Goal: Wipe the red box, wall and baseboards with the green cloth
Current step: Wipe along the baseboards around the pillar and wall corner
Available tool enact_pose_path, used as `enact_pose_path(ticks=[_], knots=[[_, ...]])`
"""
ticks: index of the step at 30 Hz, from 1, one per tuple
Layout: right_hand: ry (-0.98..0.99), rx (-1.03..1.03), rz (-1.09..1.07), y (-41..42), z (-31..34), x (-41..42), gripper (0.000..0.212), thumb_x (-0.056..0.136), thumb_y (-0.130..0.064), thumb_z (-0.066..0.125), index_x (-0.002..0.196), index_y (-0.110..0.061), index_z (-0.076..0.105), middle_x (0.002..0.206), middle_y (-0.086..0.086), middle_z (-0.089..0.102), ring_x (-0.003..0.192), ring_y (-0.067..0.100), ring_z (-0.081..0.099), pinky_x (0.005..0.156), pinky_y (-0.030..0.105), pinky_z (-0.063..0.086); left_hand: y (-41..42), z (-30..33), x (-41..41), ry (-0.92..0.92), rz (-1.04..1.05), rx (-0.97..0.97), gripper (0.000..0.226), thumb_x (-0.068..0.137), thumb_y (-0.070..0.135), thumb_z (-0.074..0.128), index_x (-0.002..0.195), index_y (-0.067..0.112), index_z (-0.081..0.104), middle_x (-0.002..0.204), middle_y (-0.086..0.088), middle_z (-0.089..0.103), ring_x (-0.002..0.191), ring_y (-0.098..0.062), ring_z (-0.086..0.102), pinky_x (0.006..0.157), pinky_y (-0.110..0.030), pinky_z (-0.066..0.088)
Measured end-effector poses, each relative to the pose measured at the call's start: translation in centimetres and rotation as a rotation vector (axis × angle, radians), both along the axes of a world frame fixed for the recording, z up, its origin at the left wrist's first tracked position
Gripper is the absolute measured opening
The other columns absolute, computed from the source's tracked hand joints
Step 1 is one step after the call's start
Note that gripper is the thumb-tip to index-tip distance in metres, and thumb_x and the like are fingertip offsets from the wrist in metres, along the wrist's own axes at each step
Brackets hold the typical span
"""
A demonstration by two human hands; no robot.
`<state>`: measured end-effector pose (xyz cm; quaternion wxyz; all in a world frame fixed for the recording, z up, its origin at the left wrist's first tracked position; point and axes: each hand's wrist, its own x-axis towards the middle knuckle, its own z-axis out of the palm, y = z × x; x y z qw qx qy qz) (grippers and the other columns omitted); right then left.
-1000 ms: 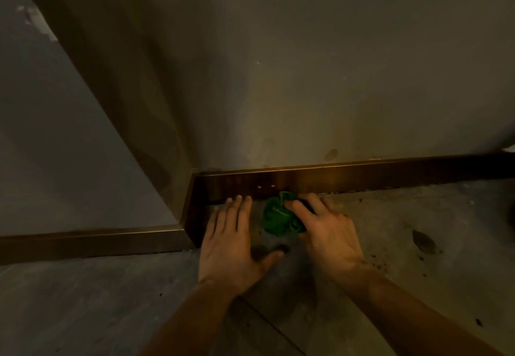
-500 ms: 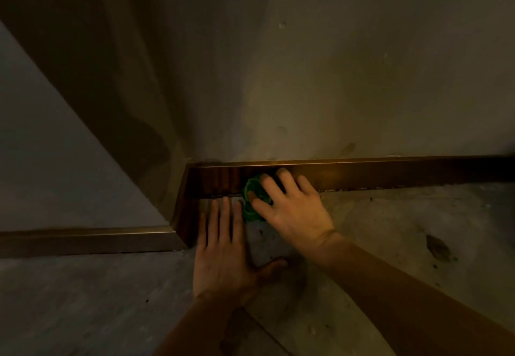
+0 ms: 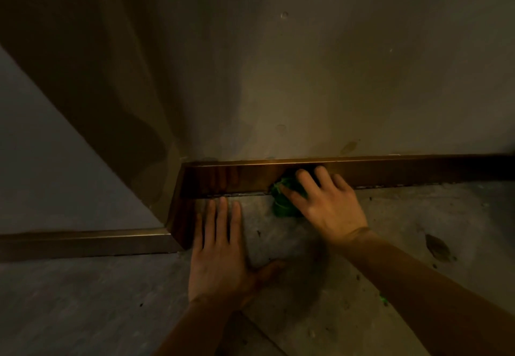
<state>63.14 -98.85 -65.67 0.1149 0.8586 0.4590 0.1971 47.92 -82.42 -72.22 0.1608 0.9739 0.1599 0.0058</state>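
Baseboard stroke in progress, dim light. The green cloth point(image 3: 284, 202) is bunched under the fingers of the right hand point(image 3: 324, 202) and pressed against the face of the baseboard point(image 3: 239, 178), right where that board meets the floor point(image 3: 390, 244). The right grip is clamped on the cloth; the thumb side is hidden, so how tightly cannot be told.

Change over the last second: the cloth was first lying on the floor just short of the board, was then lifted onto the board face close to the outer corner point(image 3: 178, 208), and is now seen shifted rightward along the same board, away from that corner. This is read as one lateral wiping pass.

The left hand point(image 3: 223, 258) is laid flat on the floor beside the corner, fingers spread and apart, nothing held. It has barely moved and is judged to be a brace only.

Task state, as judged: the corner end of this board is covered; the long run toward the right edge of the floor is not yet wiped. The wall point(image 3: 306, 77) shows small marks above the board. No red box is seen in view.
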Motion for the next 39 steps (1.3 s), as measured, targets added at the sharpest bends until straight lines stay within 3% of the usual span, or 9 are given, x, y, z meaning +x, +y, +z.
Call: enact_pose_path(ticks=[3,11,16,22,26,31,36,39], knots=[[0.057,-0.014,-0.078,-2.1,0.5,0.7,0.059,0.069,-0.012,0.079,0.126,-0.02,0.065,0.126,0.017,0.042,0.109,0.041,0.04,0.072,0.05,0.051,-0.1,0.0,0.0,-0.009,0.005,-0.007,0.131,0.065,0.104,0.028,0.161,0.019,0.0,0.17,-0.008,-0.007,0.154,-0.025,-0.014,0.125,-0.054,0.003],[0.148,-0.118,-0.376,-7.9,1.9,2.2,0.068,0.058,-0.011,0.088,0.121,-0.019,0.066,0.122,0.019,0.046,0.106,0.043,0.042,0.072,0.051,0.047,0.0,0.4,-0.1,0.003,-0.002,0.0,0.132,0.064,0.105,0.024,0.16,0.021,-0.008,0.169,-0.007,-0.016,0.153,-0.024,-0.021,0.125,-0.054,0.0],[0.161,-0.126,-0.458,-9.2,2.7,1.7,0.062,0.063,-0.011,0.082,0.122,-0.02,0.065,0.125,0.018,0.044,0.104,0.041,0.041,0.073,0.051,0.048,-0.1,1.0,0.0,0.04,-0.015,0.02,0.131,0.064,0.105,0.019,0.159,0.02,-0.012,0.167,-0.008,-0.019,0.151,-0.025,-0.025,0.125,-0.053,-0.004],[0.212,-0.11,-0.52,-8.7,4.2,0.0,0.067,0.076,-0.023,0.075,0.137,-0.031,0.049,0.13,0.011,0.04,0.11,0.035,0.038,0.079,0.046,0.051,0.6,2.1,0.4,0.196,-0.06,0.001,0.134,0.058,0.107,0.009,0.149,0.02,-0.035,0.159,-0.009,-0.04,0.144,-0.026,-0.04,0.123,-0.051,-0.014],[0.283,-0.038,-0.529,-7.9,5.6,-1.9,0.072,0.081,-0.023,0.072,0.142,-0.032,0.036,0.131,0.007,0.041,0.112,0.032,0.04,0.079,0.042,0.052,0.7,4.1,0.4,0.179,-0.072,-0.05,0.126,0.063,0.104,0.01,0.157,0.024,-0.018,0.168,-0.006,-0.019,0.153,-0.024,-0.016,0.125,-0.046,-0.003],[0.365,0.143,-0.496,-6.0,8.1,-4.8,0.061,0.077,-0.02,0.074,0.127,-0.023,0.04,0.117,0.005,0.054,0.102,0.028,0.049,0.066,0.039,0.05,-1.0,7.7,0.3,0.053,-0.176,-0.112,0.109,0.074,0.095,0.031,0.159,0.03,0.004,0.166,0.003,0.019,0.15,-0.018,0.019,0.124,-0.043,0.019],[0.504,0.353,-0.415,-3.7,10.3,-7.3,0.063,0.071,-0.025,0.082,0.115,-0.028,0.037,0.116,-0.004,0.058,0.104,0.02,0.053,0.07,0.037,0.055,-2.2,11.3,0.7,-0.049,-0.253,-0.174,0.115,0.072,0.083,0.061,0.156,0.04,-0.004,0.161,0.008,0.025,0.146,-0.016,0.027,0.121,-0.042,0.028],[0.581,0.404,-0.318,-2.6,11.4,-8.6,0.06,0.068,-0.026,0.081,0.108,-0.032,0.037,0.107,-0.009,0.059,0.095,0.016,0.054,0.066,0.034,0.05,-2.1,13.2,0.6,-0.067,-0.273,-0.18,0.12,0.069,0.071,0.075,0.155,0.043,-0.005,0.155,0.009,0.034,0.139,-0.017,0.038,0.114,-0.04,0.035]])
